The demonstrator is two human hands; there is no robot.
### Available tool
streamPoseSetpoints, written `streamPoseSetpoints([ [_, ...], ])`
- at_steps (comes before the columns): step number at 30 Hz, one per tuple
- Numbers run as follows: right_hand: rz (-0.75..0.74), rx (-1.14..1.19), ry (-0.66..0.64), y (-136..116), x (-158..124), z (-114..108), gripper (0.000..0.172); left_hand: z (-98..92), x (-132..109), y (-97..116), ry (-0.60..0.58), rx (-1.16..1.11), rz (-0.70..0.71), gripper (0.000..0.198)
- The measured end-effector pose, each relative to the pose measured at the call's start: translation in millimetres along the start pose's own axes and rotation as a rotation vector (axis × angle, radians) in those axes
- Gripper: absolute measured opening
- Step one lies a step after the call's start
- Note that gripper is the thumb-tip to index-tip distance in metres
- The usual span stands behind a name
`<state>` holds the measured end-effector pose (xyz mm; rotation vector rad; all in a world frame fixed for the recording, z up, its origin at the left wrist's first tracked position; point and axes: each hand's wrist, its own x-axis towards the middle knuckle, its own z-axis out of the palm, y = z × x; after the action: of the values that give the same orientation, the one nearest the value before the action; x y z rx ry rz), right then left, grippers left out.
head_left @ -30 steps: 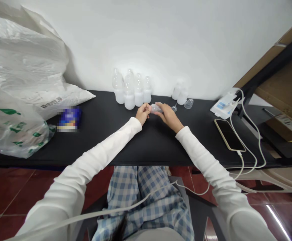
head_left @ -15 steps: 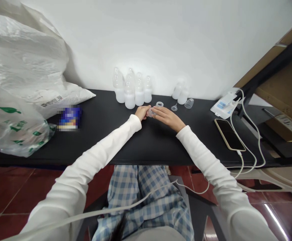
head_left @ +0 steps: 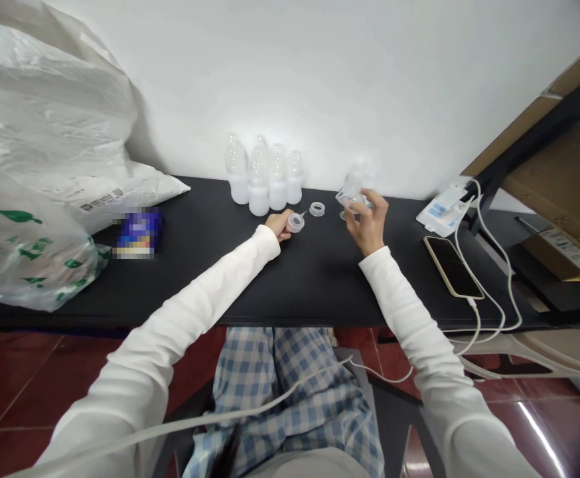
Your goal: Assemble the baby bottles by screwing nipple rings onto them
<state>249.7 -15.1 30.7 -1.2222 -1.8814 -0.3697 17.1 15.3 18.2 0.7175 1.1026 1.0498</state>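
Observation:
My left hand [head_left: 280,226] is closed on a translucent bottle collar [head_left: 296,223], its ring facing up, with a thin pointed tip sticking out toward the right. My right hand [head_left: 369,222] has its fingers curled around a clear bottle cap [head_left: 348,198], lifted above the table. Behind that hand, a clear nipple [head_left: 342,214] on the table is mostly covered. Between the hands lies a loose collar ring [head_left: 316,209]. Several capped baby bottles [head_left: 259,182] stand upright beyond my left hand. Other bottles [head_left: 357,174] by the wall are partly hidden behind the cap and fingers.
On the black table [head_left: 250,285], a blue packet [head_left: 139,232] and large plastic bags [head_left: 46,166] sit at left. At right are a phone [head_left: 453,267] on a white cable, a white-and-blue package [head_left: 442,209] and a shelf with cardboard boxes [head_left: 563,192].
My right hand has left the left hand, moved right and picked up the clear cap from the table. My left hand stays in place, with the collar now uncovered.

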Motion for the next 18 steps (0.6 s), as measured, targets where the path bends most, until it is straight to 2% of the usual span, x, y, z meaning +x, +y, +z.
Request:
streamPoseSetpoints([
  [3, 0.139, -0.105, 0.141, 14.6, 6.6, -7.4, 0.034, 1.8, -2.4, -1.1, 0.023, 0.018, 0.014, 0.029],
  [7, 0.280, -0.263, 0.193, 41.5, 10.4, -12.1, 0.048, 3.5, -6.7, -2.5, 0.009, 0.035, 0.036, 0.027],
  [12, 0.422, -0.395, 0.154, 73.3, 3.1, -3.3, 0.058, 3.6, -9.1, -2.7, -0.018, 0.050, 0.048, 0.028],
  [18, 0.479, -0.433, -0.045, 83.1, -3.1, 4.9, 0.047, 3.8, -8.4, -3.3, -0.014, 0.055, 0.042, 0.028],
])
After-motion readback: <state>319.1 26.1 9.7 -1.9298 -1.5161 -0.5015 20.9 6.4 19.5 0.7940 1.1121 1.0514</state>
